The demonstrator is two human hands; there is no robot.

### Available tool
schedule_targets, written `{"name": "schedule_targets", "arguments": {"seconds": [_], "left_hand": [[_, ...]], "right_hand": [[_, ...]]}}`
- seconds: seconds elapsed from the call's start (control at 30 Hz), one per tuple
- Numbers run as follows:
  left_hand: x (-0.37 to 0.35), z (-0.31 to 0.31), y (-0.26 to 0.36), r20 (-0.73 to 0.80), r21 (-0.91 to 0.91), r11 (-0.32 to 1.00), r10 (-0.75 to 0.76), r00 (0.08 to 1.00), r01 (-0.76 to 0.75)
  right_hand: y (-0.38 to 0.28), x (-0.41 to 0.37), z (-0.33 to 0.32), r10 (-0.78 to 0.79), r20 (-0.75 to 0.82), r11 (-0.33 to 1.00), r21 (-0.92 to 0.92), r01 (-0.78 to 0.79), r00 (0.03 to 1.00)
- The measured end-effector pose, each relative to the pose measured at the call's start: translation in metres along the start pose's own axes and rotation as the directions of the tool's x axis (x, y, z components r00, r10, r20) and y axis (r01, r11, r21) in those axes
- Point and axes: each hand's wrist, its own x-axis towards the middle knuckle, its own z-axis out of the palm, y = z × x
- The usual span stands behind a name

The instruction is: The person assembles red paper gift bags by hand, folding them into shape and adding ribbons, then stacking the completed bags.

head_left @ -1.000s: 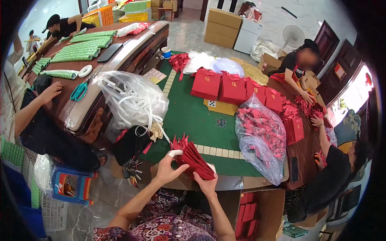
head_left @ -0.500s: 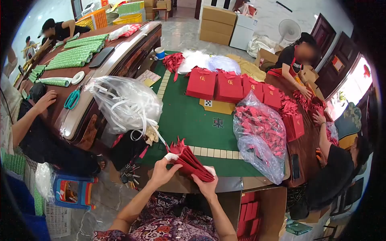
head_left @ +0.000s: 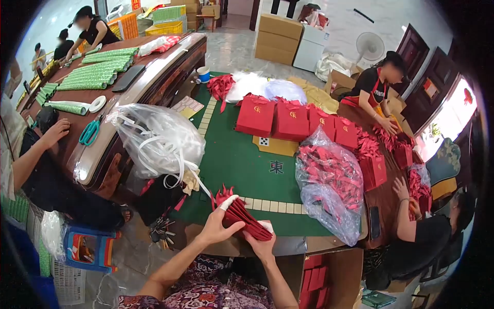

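A stack of folded red gift bags (head_left: 246,220) with ribbon handles is between my hands, over the table's near edge. My left hand (head_left: 222,226) grips it from the left, thumb across the front and a white-wrapped finger along the top. Closed round the lower right end is my right hand (head_left: 261,246), also with a white wrapping on a finger. A white ribbon (head_left: 205,189) runs from the clear plastic bag of white ribbons (head_left: 159,136) down to the stack's upper end, close to my left hand.
Filled red gift bags (head_left: 290,119) stand in a row across the green table (head_left: 236,159). A plastic bag of red ribbon pieces (head_left: 332,170) lies at right, near a phone (head_left: 374,221). An open carton (head_left: 337,278) sits below. Co-workers' hands are at both sides; teal scissors (head_left: 90,132) lie left.
The stack and both my hands have shifted slightly down, and the view has turned a little. The person at far left has straightened up; the co-worker's hand at right has moved lower.
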Motion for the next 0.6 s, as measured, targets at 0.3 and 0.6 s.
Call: {"name": "schedule_targets", "arguments": {"seconds": [0.3,0.6], "left_hand": [[0.016,0.002,-0.007,-0.315,0.089,0.992,0.114,0.942,-0.091],[0.054,0.000,-0.019,0.356,-0.777,0.245,-0.588,0.726,0.580]], "right_hand": [[-0.020,0.046,-0.005,-0.345,-0.052,0.908,-0.272,0.319,0.937],[-0.031,0.086,0.006,-0.589,0.405,0.377,-0.627,0.681,0.699]]}}
